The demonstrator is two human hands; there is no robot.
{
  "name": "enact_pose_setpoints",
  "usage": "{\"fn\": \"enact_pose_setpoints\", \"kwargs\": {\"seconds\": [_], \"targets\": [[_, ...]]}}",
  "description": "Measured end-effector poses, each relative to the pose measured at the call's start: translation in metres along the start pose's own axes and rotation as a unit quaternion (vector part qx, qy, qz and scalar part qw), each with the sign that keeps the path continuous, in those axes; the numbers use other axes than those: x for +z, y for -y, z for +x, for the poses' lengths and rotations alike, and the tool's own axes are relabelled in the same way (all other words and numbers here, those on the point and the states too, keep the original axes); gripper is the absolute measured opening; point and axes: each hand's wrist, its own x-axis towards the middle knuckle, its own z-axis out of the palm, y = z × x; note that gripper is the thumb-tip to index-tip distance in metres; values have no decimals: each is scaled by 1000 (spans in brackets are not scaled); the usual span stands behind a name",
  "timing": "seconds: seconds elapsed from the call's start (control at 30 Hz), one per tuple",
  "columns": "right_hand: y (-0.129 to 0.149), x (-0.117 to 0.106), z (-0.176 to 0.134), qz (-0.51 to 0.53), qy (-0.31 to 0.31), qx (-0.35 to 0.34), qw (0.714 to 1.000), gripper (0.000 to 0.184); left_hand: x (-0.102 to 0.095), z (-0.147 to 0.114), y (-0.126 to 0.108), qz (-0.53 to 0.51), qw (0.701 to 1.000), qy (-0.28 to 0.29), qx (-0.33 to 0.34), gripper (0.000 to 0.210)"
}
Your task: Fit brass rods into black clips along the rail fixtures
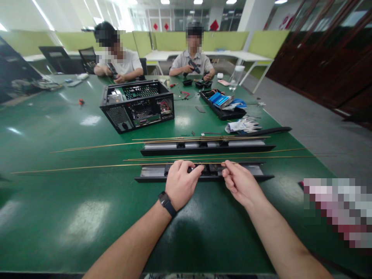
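Note:
A long black channel with a silver inner face (154, 171) lies across the green table in front of me, with black blocks (216, 169) seated along its middle. My left hand (181, 181) is closed over one of these blocks, its thumb and fingers bent around it; the fingertips are partly hidden. My right hand (240, 180) pinches a thin brass-coloured rod (87, 167) at the right end of the blocks. That rod runs far out to the left. Other thin brass-coloured rods (174, 157) lie just behind the channel.
A second black channel (247, 148) lies behind, with rods along it. Farther back are an open computer case (139, 106), a black tray (223, 114) with blue items, white gloves (244, 125) and a clear bottle (236, 77). Two people sit across the table, holding dark tools.

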Motion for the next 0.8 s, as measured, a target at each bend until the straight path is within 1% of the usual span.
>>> {"fn": "enact_pose_setpoints", "kwargs": {"seconds": [0.1,0.2,0.33,0.5,0.67,0.8], "targets": [[0,0,0,2,-3,10,1000,13,0,0,0,-3,1000,0,-1,27],[0,0,-1,10,-10,1,1000,14,0,0,0,-3,1000,1,-2,27],[0,0,-2,-6,9,4,1000,19,1,0,0,-3,1000,-1,2,27],[-1,0,-1,1,-1,-5,1000,19,0,1,0,-5,1000,0,-1,27],[-1,-1,-1,-22,19,3,1000,24,0,1,-1,-6,1000,3,-1,28],[-1,-1,-1,-10,3,-6,1000,26,0,0,-1,-5,1000,4,-2,27]]}}
